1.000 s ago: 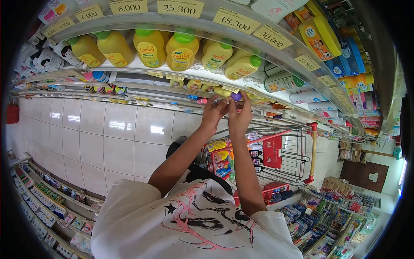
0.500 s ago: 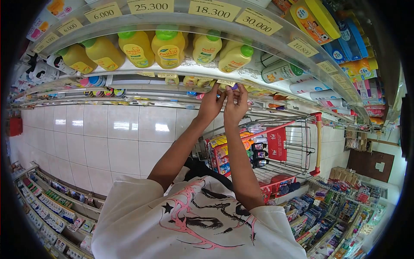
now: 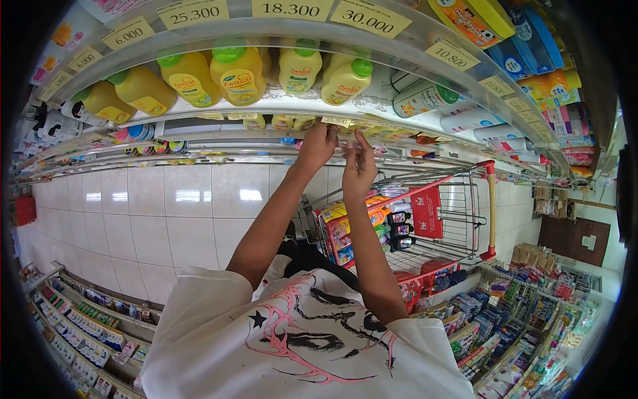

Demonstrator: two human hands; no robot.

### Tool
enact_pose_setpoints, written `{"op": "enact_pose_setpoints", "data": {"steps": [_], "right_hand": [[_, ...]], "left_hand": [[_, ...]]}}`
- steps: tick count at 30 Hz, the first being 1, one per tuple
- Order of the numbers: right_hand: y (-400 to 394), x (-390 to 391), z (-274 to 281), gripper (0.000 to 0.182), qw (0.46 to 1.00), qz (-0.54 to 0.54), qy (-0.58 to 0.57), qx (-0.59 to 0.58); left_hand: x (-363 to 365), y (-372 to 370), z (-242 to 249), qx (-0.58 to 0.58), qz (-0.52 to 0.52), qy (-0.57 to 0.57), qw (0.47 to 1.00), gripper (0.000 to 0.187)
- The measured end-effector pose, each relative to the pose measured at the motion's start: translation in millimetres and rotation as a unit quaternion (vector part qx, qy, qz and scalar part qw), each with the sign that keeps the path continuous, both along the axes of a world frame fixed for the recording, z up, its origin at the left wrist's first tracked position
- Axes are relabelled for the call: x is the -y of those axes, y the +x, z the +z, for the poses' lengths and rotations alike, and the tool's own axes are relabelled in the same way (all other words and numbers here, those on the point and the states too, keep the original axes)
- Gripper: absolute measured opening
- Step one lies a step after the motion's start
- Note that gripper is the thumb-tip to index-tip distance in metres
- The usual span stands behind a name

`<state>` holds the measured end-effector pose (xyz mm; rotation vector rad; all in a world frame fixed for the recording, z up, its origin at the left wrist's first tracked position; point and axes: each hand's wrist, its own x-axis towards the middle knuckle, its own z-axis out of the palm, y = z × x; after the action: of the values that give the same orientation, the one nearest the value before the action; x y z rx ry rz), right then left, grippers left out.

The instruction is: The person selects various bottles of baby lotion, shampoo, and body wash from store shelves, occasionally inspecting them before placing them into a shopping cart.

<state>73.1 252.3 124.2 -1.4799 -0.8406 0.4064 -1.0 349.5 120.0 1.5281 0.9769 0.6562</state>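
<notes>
My left hand (image 3: pixel 316 145) reaches up to the lower shelf, its fingers curled together just under a 25.500 price tag (image 3: pixel 335 122). The fingertips are partly hidden at the shelf edge, and whatever they hold cannot be made out. Beside it on the right, my right hand (image 3: pixel 359 169) is raised with its fingers apart and nothing visible in them. Small yellow bottles (image 3: pixel 282 123) stand in that lower row behind the hands. On the shelf above are several yellow Zwitsal bottles with green caps (image 3: pixel 238 80).
A red-trimmed metal shopping cart (image 3: pixel 432 233) stands just right of my forearms, with dark bottles (image 3: pixel 401 229) and colourful packs inside. Stocked shelving (image 3: pixel 100 332) lies behind at lower left, and racks of hanging packs (image 3: pixel 505 319) at lower right. Pale tiles (image 3: pixel 189 233) cover the floor.
My hands were close together at the lower shelf around something with a purple part, which no longer shows. Now the right hand has drawn back and down, and the left has shifted slightly left.
</notes>
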Motion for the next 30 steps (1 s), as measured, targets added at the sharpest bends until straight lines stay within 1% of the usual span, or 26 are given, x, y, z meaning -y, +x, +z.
{"op": "enact_pose_setpoints", "data": {"steps": [2,3,4,7,9,12,13,15,19,23,24,27,30], "right_hand": [[2.6,9.7,-4.0,0.028,1.0,-0.001,-0.015,0.008],[3.5,15.0,-7.2,0.026,0.999,-0.001,-0.029,0.016],[3.9,20.6,-10.4,0.026,0.999,-0.001,-0.03,0.016],[2.2,37.0,-17.0,0.02,0.999,-0.018,-0.034,0.003],[3.5,50.2,-25.3,0.018,0.994,-0.023,-0.107,0.02],[2.6,66.7,-36.6,0.016,0.99,-0.02,-0.136,-0.008],[2.4,71.2,-40.1,0.016,0.99,-0.021,-0.137,-0.008],[1.8,78.5,-42.7,0.015,0.988,-0.023,-0.152,0.009],[0.9,89.6,-44.8,0.014,0.985,-0.028,-0.171,-0.01],[5.3,95.6,-56.3,0.013,0.986,-0.02,-0.167,0.005],[5.9,96.8,-56.6,0.013,0.985,-0.021,-0.169,0.003],[8.4,101.7,-53.2,0.012,0.982,-0.017,-0.189,0.016],[9.1,106.8,-55.0,0.012,0.982,-0.021,-0.186,0.006]], "left_hand": [[-0.6,1.2,-2.2,0.02,0.007,-0.011,1.0,0.022],[-0.6,1.8,-4.1,0.039,0.016,-0.021,0.999,0.027],[-0.4,2.7,-6.1,0.039,0.016,-0.022,0.999,0.027],[-0.1,3.5,-10.2,0.067,-0.001,-0.049,0.997,0.031],[0.3,3.7,-13.8,0.113,-0.016,-0.044,0.993,0.033],[-0.5,4.4,-16.9,0.103,-0.025,-0.041,0.994,0.036],[-1.2,3.4,-17.6,0.103,-0.026,-0.042,0.993,0.036],[-2.6,2.2,-21.9,0.1,-0.049,-0.038,0.993,0.018],[-3.5,1.6,-24.9,0.09,-0.057,-0.041,0.993,0.018],[2.0,4.3,-24.9,0.138,-0.02,-0.085,0.987,0.018],[3.6,5.1,-26.7,0.157,-0.004,-0.096,0.983,0.02],[6.9,5.6,-27.9,0.17,0.003,-0.094,0.981,0.026],[7.4,5.6,-30.2,0.174,0.006,-0.093,0.98,0.027]]}}
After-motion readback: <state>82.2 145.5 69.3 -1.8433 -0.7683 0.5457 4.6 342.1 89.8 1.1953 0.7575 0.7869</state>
